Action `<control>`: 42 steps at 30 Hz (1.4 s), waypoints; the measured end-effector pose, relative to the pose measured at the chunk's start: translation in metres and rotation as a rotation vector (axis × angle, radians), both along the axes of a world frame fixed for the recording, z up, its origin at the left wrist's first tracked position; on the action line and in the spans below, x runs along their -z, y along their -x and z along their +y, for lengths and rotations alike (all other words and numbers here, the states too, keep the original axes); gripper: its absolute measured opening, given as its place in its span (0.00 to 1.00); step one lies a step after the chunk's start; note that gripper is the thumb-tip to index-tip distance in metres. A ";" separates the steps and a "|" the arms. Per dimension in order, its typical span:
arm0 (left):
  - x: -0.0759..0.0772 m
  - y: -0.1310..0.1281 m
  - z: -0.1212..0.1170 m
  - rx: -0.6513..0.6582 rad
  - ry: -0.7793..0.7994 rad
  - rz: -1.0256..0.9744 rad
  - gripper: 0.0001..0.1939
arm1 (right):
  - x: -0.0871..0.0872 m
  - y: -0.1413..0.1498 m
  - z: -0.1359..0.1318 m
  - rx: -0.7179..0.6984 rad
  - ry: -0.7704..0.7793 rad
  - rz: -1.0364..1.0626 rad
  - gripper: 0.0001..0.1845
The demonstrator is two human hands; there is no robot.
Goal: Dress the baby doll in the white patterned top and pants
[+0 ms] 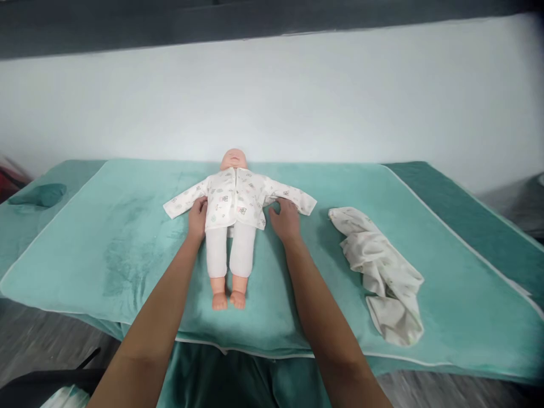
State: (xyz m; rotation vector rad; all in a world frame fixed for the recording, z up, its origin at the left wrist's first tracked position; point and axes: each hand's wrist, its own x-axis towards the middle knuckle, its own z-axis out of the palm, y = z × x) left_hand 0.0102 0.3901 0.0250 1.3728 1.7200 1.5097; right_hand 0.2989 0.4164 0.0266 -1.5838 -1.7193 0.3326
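Note:
A baby doll (233,158) lies on its back, head toward the wall, arms out to the sides. It wears a white printed jacket (236,198) closed down the front and white trousers (242,249); its feet are bare. My left hand (198,218) is closed at the jacket's left edge, just below the sleeve, its fingertips partly hidden against the cloth. On the other side my right hand (285,220) touches the underside of the other sleeve, with thumb and forefinger apart. The doll's hands are hidden inside the sleeves.
A crumpled white printed cloth (382,272) lies on the bed to the right. The padded bed (140,243) has a teal velvety cover and a face hole (38,195) at its left end. A white wall (272,102) stands directly behind it.

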 end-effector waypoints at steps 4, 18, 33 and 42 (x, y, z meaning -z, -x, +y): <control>0.001 0.002 -0.001 0.012 -0.016 -0.007 0.18 | -0.005 0.002 -0.016 -0.045 0.034 -0.067 0.22; -0.009 -0.009 -0.054 0.025 -0.033 -0.231 0.17 | 0.013 -0.105 -0.228 0.022 -0.066 -0.211 0.18; -0.012 -0.013 -0.082 0.122 -0.049 -0.499 0.16 | -0.014 -0.171 -0.188 0.430 0.204 -0.265 0.40; -0.028 -0.017 -0.108 0.165 -0.025 -0.369 0.22 | -0.075 -0.097 -0.152 0.051 0.285 0.340 0.25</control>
